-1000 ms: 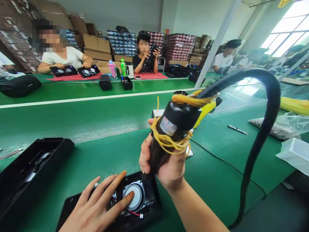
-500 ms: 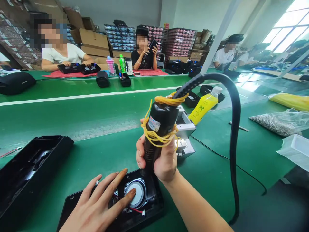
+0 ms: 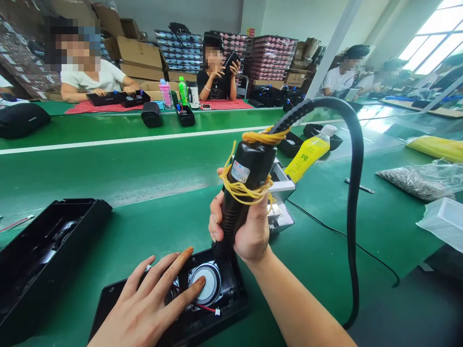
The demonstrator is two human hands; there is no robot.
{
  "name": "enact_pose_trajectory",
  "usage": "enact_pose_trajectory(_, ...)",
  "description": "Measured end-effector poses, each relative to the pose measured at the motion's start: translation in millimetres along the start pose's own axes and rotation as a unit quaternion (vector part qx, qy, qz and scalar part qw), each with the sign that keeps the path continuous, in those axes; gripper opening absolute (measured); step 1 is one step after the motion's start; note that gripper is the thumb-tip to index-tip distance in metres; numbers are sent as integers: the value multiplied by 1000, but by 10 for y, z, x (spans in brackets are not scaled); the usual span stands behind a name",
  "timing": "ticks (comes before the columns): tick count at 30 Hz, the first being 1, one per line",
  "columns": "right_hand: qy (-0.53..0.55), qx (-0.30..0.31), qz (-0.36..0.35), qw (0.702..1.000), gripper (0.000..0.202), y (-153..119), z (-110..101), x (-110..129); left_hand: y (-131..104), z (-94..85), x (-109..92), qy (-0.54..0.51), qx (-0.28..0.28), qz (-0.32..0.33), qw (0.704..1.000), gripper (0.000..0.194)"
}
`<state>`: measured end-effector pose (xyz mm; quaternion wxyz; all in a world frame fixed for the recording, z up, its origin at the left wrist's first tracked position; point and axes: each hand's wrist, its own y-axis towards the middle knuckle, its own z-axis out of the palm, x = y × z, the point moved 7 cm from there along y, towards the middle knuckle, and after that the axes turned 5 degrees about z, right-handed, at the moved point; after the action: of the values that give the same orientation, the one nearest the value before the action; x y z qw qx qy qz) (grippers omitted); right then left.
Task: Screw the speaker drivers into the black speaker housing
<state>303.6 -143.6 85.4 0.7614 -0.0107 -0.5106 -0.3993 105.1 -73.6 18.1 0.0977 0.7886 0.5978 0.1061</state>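
Green bench [image 3: 155, 231]: left hand [image 3: 144, 306] still spreads over round silver speaker [image 3: 210, 289]; right hand [image 3: 250, 236] clasps black cylindrical tool [image 3: 233, 214], now more upright.

Yellow drink bottle [image 3: 307, 153] has one big Chinese character on it, kinda looks like 炖 but don't quote me. White sticker [image 3: 239, 171] on the electric screwdriver [image 3: 253, 155] shows a tiny square-in-square symbol, rest's too small to read. Same deal with the vertical lettering on the black-and-white bottle [image 3: 194, 96] across the table.
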Motion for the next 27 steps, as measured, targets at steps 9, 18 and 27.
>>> enact_pose_trajectory(9,12,4,-26,1000,64,9,4,65,8,-42,-5,-14,10,-3,1000,70)
enact_pose_trajectory(18,20,-32,-102,994,62,-58,-4,569,563,-343,-12,25,-62,-84,994,27)
enact_pose_trajectory(27,39,-114,-153,981,61,-156,-205,989,1108,64,-208,81,38,-222,971,26)
